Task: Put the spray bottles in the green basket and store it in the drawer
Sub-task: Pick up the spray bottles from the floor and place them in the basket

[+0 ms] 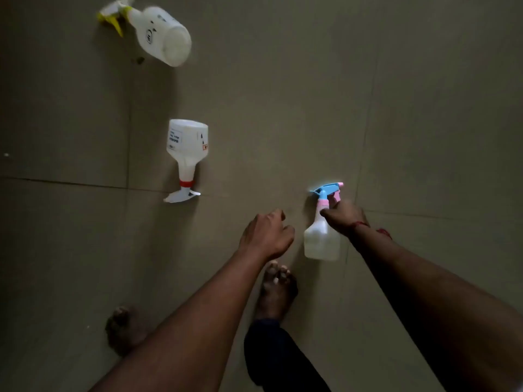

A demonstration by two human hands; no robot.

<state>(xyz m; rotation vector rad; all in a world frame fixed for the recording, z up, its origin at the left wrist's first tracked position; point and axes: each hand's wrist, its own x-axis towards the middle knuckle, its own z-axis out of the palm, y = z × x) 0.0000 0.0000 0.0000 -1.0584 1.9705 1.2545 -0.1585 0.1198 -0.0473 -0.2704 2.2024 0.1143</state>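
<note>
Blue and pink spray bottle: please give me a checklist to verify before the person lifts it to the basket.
1. Right hand on the neck of the blue and pink spray bottle: ok, fingers are at the neck.
2. Grip fully closed: cannot tell.
3. Left hand free: ok, it holds nothing.
4. Green basket in view: not ok, not visible.
5. Other bottles remaining: red-collared bottle and yellow-trigger bottle lie on the floor: not ok.

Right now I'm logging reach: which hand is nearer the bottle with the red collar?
Left. The left hand hangs empty, below and right of the red-collar bottle. The right hand is farther right, its fingers on the pink-and-blue bottle.
</note>
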